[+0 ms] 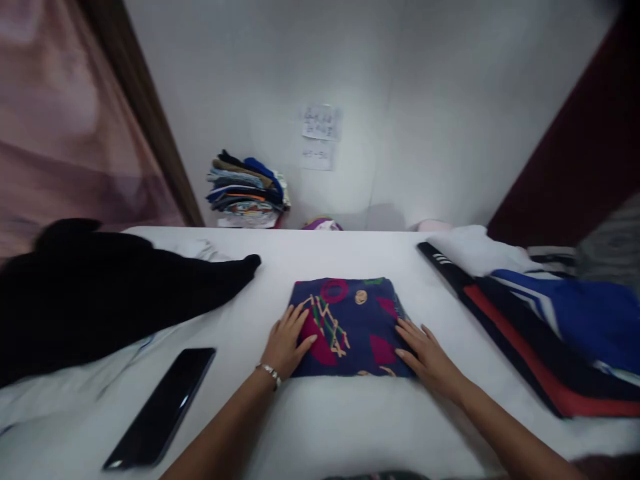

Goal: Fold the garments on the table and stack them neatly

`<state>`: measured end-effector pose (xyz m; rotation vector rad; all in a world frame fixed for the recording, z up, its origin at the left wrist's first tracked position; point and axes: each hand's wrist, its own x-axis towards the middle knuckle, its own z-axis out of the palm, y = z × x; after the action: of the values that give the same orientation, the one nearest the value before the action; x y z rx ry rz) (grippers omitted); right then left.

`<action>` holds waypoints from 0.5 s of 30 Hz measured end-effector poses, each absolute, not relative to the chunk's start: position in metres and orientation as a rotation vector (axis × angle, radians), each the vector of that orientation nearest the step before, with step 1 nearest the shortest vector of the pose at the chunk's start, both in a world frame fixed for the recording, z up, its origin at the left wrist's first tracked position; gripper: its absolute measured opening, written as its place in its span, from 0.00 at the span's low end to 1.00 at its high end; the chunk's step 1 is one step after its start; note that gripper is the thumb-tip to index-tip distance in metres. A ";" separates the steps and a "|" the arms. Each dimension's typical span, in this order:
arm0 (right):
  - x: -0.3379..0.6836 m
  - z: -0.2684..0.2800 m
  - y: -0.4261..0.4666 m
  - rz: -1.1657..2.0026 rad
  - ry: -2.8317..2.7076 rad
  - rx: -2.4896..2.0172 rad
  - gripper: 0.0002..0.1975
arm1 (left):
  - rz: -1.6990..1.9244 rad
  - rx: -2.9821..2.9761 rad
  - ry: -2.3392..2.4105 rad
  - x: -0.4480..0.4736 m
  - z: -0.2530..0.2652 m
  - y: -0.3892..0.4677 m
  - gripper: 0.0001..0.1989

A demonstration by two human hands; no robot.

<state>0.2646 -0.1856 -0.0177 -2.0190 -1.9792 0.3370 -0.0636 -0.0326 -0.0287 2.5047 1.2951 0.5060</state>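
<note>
— Where is the folded cloth?
— The folded cloth (355, 327), navy with magenta shapes, lies flat in the middle of the white table (350, 427).
— And the hands?
— The left hand (287, 343) rests on its left edge, fingers spread, a bracelet (270, 375) at the wrist. The right hand (430, 357) touches its right edge with extended fingers. Neither clenches the fabric; both grips look released, though the palms' undersides are hidden.
— Can you tell how many layers there are?
— No. A bit of another pattern peeps out at the far right corner, too small to make out.
— What else is cut off?
— The black garment (100, 287) on the left and the blue garment (595, 320) on the right both run out of view. A phone (163, 407) lies whole on the near left, its screen dark.
— And at the far side?
— The table's edge hides the base of a clothes stack (247, 190) and most of a purple item (323, 225). Writing on the wall paper (321, 123) is too blurred to read surely.
</note>
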 end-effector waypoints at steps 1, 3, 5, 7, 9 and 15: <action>0.260 -0.008 -0.180 0.330 -1.988 -1.990 0.29 | 0.473 2.514 1.327 -0.061 -0.025 -0.030 0.30; 0.250 0.007 -0.163 0.311 -1.998 -1.927 0.30 | 0.401 2.545 1.369 -0.054 -0.016 -0.024 0.30; 0.242 0.015 -0.141 0.307 -2.012 -1.866 0.31 | 0.357 2.591 1.379 -0.043 -0.005 -0.015 0.30; 0.236 0.016 -0.114 0.324 -2.027 -1.833 0.31 | 0.340 2.636 1.391 -0.030 0.002 -0.006 0.30; 0.236 0.011 -0.089 0.349 -2.041 -1.846 0.31 | 0.284 2.654 1.426 -0.019 0.003 0.002 0.30; 0.257 -0.015 -0.052 0.371 -1.991 -1.911 0.34 | 0.161 2.691 1.554 -0.008 -0.017 0.012 0.32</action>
<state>0.2568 -0.0522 -0.0150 -1.9107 -1.9908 0.3709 -0.0084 0.0121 -0.0174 2.6910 1.5539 0.1615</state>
